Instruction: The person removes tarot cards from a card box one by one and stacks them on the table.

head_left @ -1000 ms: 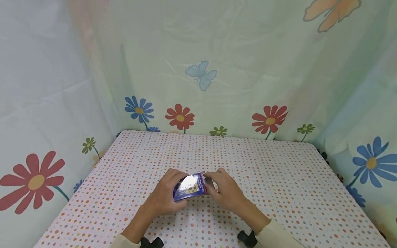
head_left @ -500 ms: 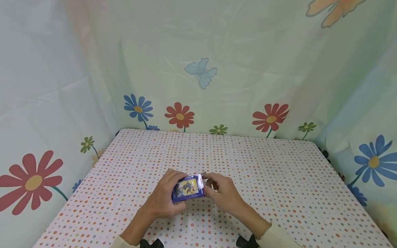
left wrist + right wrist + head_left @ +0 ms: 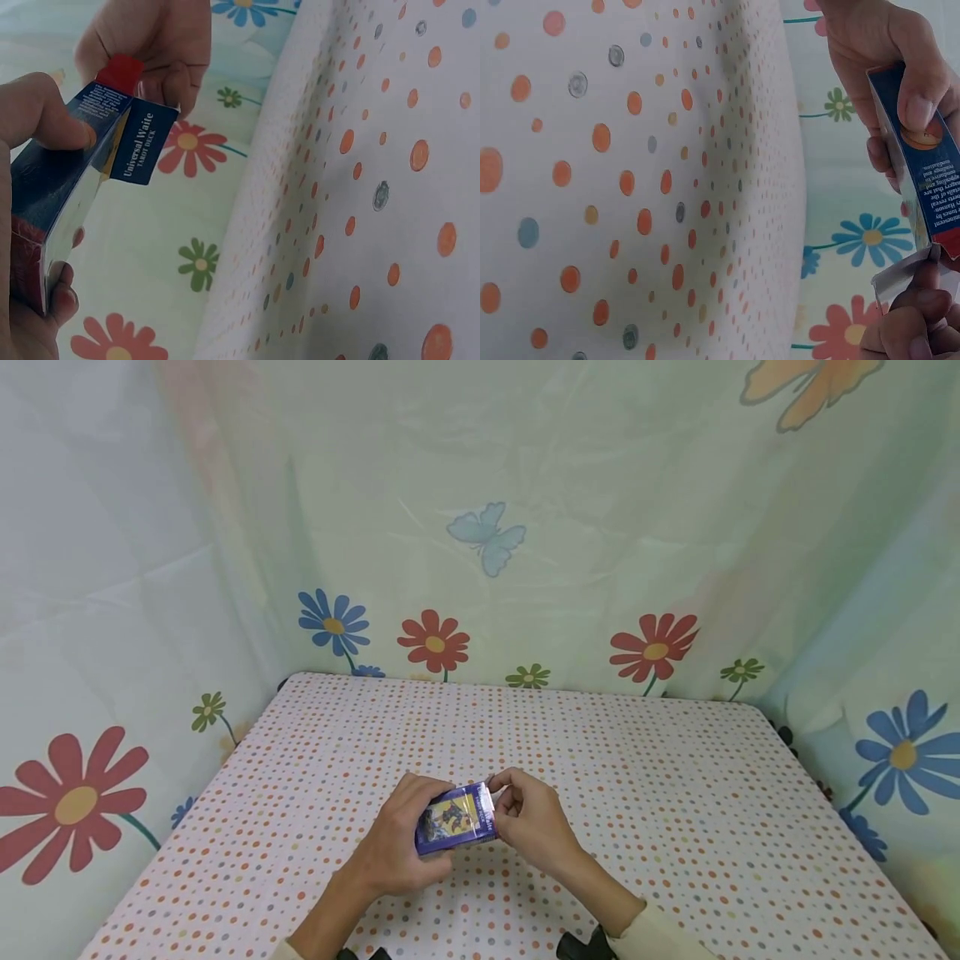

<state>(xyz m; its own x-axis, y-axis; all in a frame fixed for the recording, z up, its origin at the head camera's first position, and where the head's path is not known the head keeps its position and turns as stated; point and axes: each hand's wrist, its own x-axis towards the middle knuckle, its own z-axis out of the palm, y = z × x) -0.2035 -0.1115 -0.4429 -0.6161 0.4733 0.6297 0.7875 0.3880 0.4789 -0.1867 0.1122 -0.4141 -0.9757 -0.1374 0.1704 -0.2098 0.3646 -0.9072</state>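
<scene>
My left hand grips a small blue tarot deck box above the table, thumb and fingers on opposite sides. The box lies tilted, its picture face up in the head view. At its right end the lid flap, printed "Universal Waite Tarot Deck", stands folded out in the left wrist view. A red side tab also sticks out there. My right hand is at this opened end, its fingers curled and pinching about the flaps. In the right wrist view a fingertip meets the box mouth; the inside is hidden.
A table with a white, dotted cover lies under both hands. Behind and beside it hang pale curtains printed with flowers and butterflies. A dark strap mount sits at the right wrist.
The box has tipped slightly, so the glare has left its picture face. My right hand's fingers have curled more tightly at the box's opened end. My left hand keeps its grip.
</scene>
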